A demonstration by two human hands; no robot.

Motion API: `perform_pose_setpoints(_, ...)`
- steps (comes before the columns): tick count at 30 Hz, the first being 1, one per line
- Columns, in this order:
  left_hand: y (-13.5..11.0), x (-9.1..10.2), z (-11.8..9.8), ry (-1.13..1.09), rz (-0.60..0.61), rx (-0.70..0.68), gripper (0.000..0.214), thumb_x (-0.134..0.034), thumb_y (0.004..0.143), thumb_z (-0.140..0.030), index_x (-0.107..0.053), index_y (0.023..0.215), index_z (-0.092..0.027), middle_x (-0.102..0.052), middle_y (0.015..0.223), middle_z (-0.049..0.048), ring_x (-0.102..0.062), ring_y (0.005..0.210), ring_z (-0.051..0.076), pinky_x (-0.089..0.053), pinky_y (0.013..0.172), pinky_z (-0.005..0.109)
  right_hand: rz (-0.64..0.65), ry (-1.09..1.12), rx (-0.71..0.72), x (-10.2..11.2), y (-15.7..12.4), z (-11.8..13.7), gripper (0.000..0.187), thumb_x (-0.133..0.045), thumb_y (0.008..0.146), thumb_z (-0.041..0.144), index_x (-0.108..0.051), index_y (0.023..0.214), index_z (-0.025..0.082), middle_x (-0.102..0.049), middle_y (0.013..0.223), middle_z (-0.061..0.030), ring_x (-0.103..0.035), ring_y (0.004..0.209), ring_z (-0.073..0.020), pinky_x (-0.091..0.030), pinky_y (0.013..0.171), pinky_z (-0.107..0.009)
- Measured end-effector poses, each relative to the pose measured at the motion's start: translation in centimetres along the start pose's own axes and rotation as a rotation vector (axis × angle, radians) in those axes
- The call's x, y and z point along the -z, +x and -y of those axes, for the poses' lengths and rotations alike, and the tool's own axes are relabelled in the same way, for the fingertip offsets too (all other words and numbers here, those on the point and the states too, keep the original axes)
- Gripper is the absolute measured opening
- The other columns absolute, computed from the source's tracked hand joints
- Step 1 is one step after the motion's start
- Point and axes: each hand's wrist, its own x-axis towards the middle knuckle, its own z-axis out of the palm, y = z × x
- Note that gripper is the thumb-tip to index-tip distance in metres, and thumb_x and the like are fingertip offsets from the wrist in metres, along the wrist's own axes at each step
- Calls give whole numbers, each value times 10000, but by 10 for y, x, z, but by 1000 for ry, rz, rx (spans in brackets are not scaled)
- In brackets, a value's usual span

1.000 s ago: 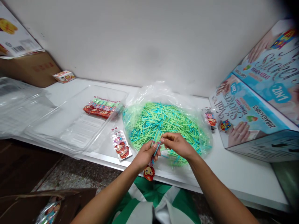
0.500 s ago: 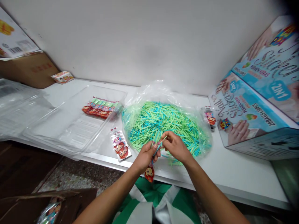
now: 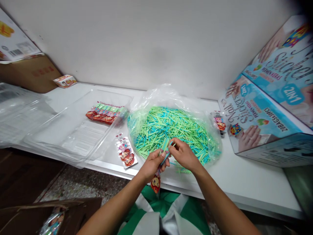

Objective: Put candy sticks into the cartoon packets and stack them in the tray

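Observation:
My left hand point(image 3: 152, 164) is closed around a small printed packet point(image 3: 155, 183), whose red-haired cartoon end hangs below the fingers. Several thin green and blue sticks stand up out of the top of that grip. Close beside it, my right hand point(image 3: 184, 154) pinches thin sticks against the packet's upper end; the fingertips hide exactly how many. Both hands are over the front of a clear plastic bag point(image 3: 168, 93), which lies open around a large heap of green and blue sticks point(image 3: 176, 125). Flat packets with the same cartoon point(image 3: 126, 153) rest left of the bag.
A clear plastic tray point(image 3: 61, 130) at left holds a row of filled packets point(image 3: 105, 112). More clear trays point(image 3: 19, 114) lie beyond it. Large blue printed boxes point(image 3: 264, 120) stand at right, with more packets point(image 3: 219, 122) beside them. A carton point(image 3: 29, 73) stands back left.
My right fingers have shifted slightly left and down toward the packet's top, and a blue stick now shows at their tips. The packet has tilted a little in my left hand.

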Motion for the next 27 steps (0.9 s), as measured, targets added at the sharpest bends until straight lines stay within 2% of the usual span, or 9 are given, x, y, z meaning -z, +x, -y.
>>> perform_pose_setpoints(2,1,-1,2,-16,-14,2,307,-549,819,-452,-486,801,-152,-580,664,-2,-417,434,45,-262,421,183,-21,35,-24,-2,-1,0,53,-481,774,222,-527,801,212,-576,631,28,-552,566,-134,-417,555,-251)
perform_pose_setpoints(5,2,-2,6,-39,-17,15,308,-553,814,-454,-490,808,-152,-572,647,-10,-408,418,42,-241,407,183,-43,98,-32,-3,-2,0,134,-483,768,228,-539,888,204,-600,745,10,-560,570,-126,-429,557,-254)
perform_pose_setpoints(10,4,-3,6,-48,-17,-1,286,-544,830,-424,-494,810,-144,-562,634,-15,-393,413,35,-231,408,178,-31,61,-10,0,-4,1,173,-515,811,310,-564,924,189,-545,614,33,-512,544,-126,-397,540,-250)
perform_pose_setpoints(14,4,-3,5,-47,-6,6,277,-542,836,-413,-500,822,-139,-565,636,-10,-400,415,36,-229,407,179,-39,80,-2,1,-4,1,185,-533,820,357,-573,885,187,-538,610,36,-498,534,-118,-384,527,-245)
perform_pose_setpoints(22,2,-4,4,-73,17,25,299,-554,820,-437,-499,820,-143,-571,634,-7,-407,412,40,-245,409,184,-8,51,-2,3,-3,-1,108,-513,821,313,-543,832,209,-528,570,46,-497,523,-121,-378,517,-240)
perform_pose_setpoints(24,3,-5,4,-69,13,18,308,-558,813,-448,-489,809,-147,-574,632,-6,-407,412,43,-241,407,185,-42,57,-17,1,-3,-1,71,-503,810,278,-517,839,215,-555,615,39,-510,535,-123,-398,530,-244)
perform_pose_setpoints(27,4,-6,4,-59,-2,19,330,-567,798,-468,-489,807,-148,-573,629,-8,-401,405,42,-230,400,187,-101,113,-14,-2,-3,-1,130,-510,786,260,-506,908,215,-595,797,8,-516,573,-117,-428,549,-249)
